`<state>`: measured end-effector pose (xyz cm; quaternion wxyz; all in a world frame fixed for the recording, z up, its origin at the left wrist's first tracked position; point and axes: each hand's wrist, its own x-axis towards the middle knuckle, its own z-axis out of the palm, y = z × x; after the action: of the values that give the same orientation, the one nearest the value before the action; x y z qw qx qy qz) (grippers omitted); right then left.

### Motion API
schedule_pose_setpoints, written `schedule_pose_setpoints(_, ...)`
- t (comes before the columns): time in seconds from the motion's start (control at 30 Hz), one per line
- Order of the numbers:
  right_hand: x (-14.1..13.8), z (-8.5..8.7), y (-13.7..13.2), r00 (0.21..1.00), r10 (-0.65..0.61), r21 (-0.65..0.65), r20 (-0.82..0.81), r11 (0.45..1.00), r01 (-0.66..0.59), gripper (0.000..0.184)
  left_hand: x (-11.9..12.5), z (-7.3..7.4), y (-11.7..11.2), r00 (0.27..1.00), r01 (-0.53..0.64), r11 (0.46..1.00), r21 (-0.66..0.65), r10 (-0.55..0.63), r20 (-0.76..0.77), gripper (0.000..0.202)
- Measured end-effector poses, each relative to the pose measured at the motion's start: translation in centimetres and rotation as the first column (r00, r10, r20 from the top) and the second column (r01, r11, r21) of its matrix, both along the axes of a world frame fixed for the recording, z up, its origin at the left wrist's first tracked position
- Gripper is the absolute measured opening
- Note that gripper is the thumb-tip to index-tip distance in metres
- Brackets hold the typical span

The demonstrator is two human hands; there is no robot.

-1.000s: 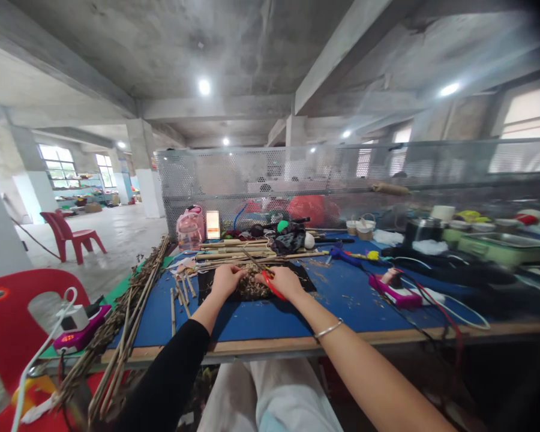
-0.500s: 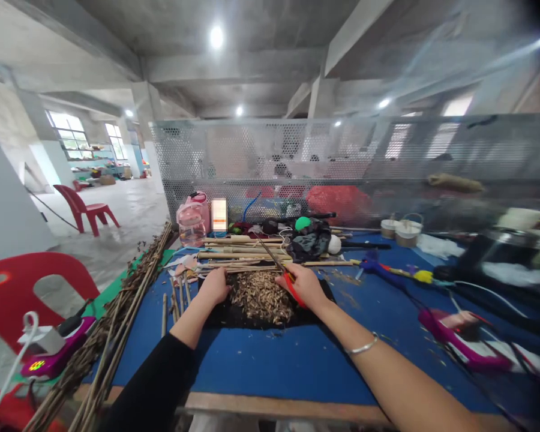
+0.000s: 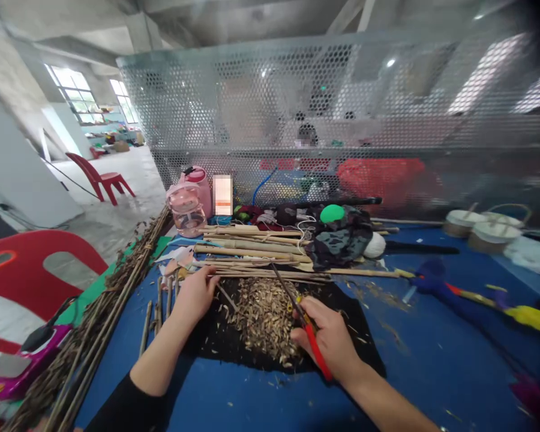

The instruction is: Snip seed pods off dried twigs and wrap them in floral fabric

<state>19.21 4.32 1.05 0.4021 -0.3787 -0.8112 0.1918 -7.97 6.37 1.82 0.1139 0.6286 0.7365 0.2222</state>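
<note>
My right hand [image 3: 330,336] grips a pair of scissors [image 3: 315,354] with red on the handle, their long dark blades pointing away and to the left over a heap of small, pale brown cut pieces [image 3: 270,321]. The heap lies on a black cloth [image 3: 364,336]. At the heap's left, the fingers of my left hand [image 3: 197,295] are closed on a thin stick [image 3: 227,297] that slants down toward the pieces. Just beyond the fingertips lie several thin sticks [image 3: 274,274] along the cloth's far edge.
Thicker bamboo sticks [image 3: 252,245], a pink clear bottle [image 3: 186,210] and a dark patterned cloth bundle [image 3: 342,243] lie farther back, before a perforated metal screen [image 3: 252,108]. Long dry stalks [image 3: 117,300] line the left edge. White buckets [image 3: 495,231] stand at right.
The view has tipped down and come closer to the table. My left hand now has a thin stick at its fingertips; the scissors stay in my right hand, beside the heap.
</note>
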Motion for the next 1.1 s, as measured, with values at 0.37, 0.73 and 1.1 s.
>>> schedule_pose_setpoints(0.37, -0.9, 0.2, 0.1, 1.0, 0.001, 0.121, -0.011, 0.993, 0.001, 0.048, 1.1, -1.0, 0.0, 0.983, -0.073, 0.994, -0.086, 0.086, 0.161, 0.027)
schedule_pose_setpoints(0.73, -0.2, -0.2, 1.3, 0.994, -0.075, 0.183, 0.079, 0.981, 0.059, 0.041, 2.2, 1.5, -1.7, 0.524, -0.04, 0.997, 0.071, -0.039, 0.851, 0.057)
schedule_pose_setpoints(1.1, -0.6, 0.1, 1.1, 0.993, -0.117, 0.163, -0.006, 0.98, 0.116, 0.04, 6.6, 3.6, -1.4, -0.07, 0.076, 0.995, 0.063, -0.058, 0.996, 0.042)
